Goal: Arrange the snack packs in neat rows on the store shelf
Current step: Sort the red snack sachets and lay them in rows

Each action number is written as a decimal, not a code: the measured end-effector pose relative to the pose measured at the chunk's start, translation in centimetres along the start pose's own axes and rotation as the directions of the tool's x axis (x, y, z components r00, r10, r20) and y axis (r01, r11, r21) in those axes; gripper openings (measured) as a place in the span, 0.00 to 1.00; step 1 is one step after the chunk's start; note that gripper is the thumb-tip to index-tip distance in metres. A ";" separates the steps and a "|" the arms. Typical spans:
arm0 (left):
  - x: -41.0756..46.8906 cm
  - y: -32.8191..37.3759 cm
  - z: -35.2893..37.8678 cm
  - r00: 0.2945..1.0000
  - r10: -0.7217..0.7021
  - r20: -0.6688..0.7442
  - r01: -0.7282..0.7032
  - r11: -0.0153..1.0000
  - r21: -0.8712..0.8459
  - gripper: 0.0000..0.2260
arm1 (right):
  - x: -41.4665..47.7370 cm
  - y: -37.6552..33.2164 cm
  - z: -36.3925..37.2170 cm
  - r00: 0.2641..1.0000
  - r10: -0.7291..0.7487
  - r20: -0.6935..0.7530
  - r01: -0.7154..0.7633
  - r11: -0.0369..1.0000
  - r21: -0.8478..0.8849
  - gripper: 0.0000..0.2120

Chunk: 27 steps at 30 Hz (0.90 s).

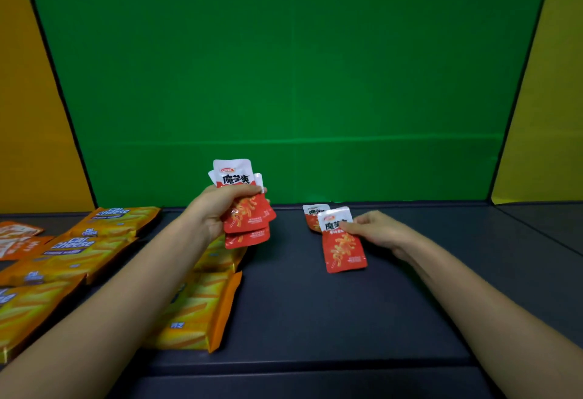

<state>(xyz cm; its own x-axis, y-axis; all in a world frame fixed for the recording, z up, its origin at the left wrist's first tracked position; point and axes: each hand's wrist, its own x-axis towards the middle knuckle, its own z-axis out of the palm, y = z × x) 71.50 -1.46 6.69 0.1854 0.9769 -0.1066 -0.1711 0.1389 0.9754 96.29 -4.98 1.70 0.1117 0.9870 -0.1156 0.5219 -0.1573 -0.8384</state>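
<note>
— What is closest to us?

— Two bare forearms (126, 288) reaching in from the bottom corners, over the front of the dark shelf (315, 319). The left one crosses above an orange cheese-stick pack (195, 319) lying flat near the shelf's front.

— And the hands?

— The left hand (214, 212) is raised off the shelf, fingers and thumb curled round a bundle of red snack packs (249, 220), fanned and upright, white tops up. I count at least three, but the overlap hides the exact number. The right hand (375, 230) is low, right of centre, pinching the upper right corner of a single red pack (344, 250) between thumb and fingers.

— Is that pack lying down?

— It points toward the camera, slightly tilted. I cannot tell whether it rests flat on the shelf or hangs just over it.

— Anything else placed?

— A second red pack (310, 217) sits just behind it, partly covered, close to the green back panel (284, 67). More orange cheese packs (72, 250) lie in overlapping rows on the left, with paler orange packets (19, 237) at the far left edge.
</note>
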 end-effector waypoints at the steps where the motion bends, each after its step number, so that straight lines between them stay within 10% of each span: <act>1: 0.0 -0.1 0.0 1.000 0.000 0.005 0.000 1.000 0.000 0.08 | 0.3 0.1 0.2 1.000 0.015 -0.009 -0.015 1.000 -0.014 0.13; 23: -2.6 -1.4 1.8 0.987 -0.063 0.146 0.062 0.998 0.007 0.04 | -0.8 -0.8 2.9 0.945 -0.162 -0.286 -0.023 0.835 -0.550 0.21; 27: -3.6 -2.5 2.5 0.982 -0.083 0.171 0.077 0.996 0.038 0.08 | -3.1 -3.2 3.4 0.935 -0.292 -0.202 0.297 0.955 -0.009 0.19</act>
<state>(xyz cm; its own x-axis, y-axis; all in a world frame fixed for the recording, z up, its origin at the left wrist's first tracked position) 73.68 -5.75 5.17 0.3614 0.9199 -0.1525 -0.1191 0.2078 0.9709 91.45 -7.45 2.93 0.1224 0.9619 0.2444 0.5392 0.1423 -0.8300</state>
